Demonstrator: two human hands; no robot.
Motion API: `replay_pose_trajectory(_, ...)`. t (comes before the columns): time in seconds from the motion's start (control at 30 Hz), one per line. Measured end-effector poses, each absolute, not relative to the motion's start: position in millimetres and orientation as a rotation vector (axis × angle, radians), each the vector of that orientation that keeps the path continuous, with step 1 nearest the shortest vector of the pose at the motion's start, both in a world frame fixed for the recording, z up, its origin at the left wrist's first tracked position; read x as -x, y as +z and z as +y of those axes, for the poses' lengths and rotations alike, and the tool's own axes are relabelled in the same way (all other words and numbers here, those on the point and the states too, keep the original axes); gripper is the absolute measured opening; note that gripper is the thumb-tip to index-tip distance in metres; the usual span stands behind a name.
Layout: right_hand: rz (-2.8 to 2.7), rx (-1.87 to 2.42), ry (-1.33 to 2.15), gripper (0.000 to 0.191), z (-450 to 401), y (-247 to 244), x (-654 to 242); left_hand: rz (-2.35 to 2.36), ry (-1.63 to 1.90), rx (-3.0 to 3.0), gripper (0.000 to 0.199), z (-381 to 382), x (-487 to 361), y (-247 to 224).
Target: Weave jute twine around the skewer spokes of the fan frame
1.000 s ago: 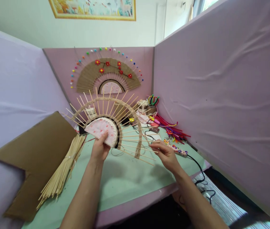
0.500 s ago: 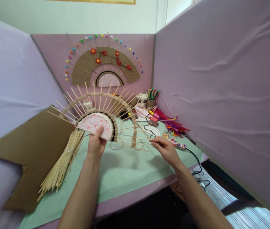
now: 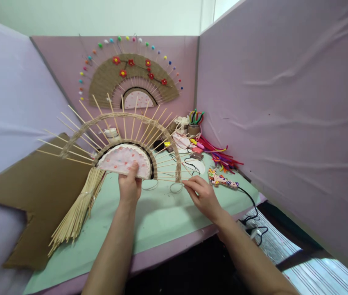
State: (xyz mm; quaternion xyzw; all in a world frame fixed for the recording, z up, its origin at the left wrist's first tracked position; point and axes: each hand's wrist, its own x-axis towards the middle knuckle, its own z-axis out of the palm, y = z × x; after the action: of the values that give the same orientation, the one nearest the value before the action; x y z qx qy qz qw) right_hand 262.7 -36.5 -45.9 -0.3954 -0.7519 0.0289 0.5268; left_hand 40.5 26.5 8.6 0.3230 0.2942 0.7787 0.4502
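A half-round fan frame (image 3: 124,160) of thin sticks is held up over the table, tilted slightly. Its base is pink printed fabric with a white scalloped edge and a black cord around it. A woven band of brown twine (image 3: 178,164) arcs across the spread sticks. My left hand (image 3: 129,186) grips the fabric base from below, thumb on the front. At the lower right end of the band, my right hand (image 3: 203,196) pinches, closed, what looks like the twine's strand beside the lowest stick; the fingertips partly hide it.
A finished fan (image 3: 134,78) with red flowers hangs on the back panel. A tied stick bundle (image 3: 77,213) and brown cardboard (image 3: 39,180) lie left. A patterned glue gun (image 3: 223,180) with a black cord lies right, before red pipe cleaners (image 3: 223,157) and a pot (image 3: 194,129).
The fan frame has levelled and shifted a little left and closer. My right hand has moved left, from beyond the stick tips to the lower end of the woven band.
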Motion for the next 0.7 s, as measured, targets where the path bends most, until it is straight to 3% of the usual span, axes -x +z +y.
replay_pose_trajectory(0.13, -1.871, 0.965, 0.051, 0.025, -41, -44, -262, 0.727, 1.9, -0.778, 0.05, 26, -43, 4)
replay_pose_trajectory(0.4, -1.905, 1.021, -0.079, 0.046, -46, -42, -280, 0.684, 1.949, -0.661, 0.033, 28, -35, 10)
replay_pose_trajectory(0.7, -1.88, 1.042, 0.002, 0.045, -56, -30, -292, 0.699, 1.943, -0.692, 0.035, 27, -30, 19)
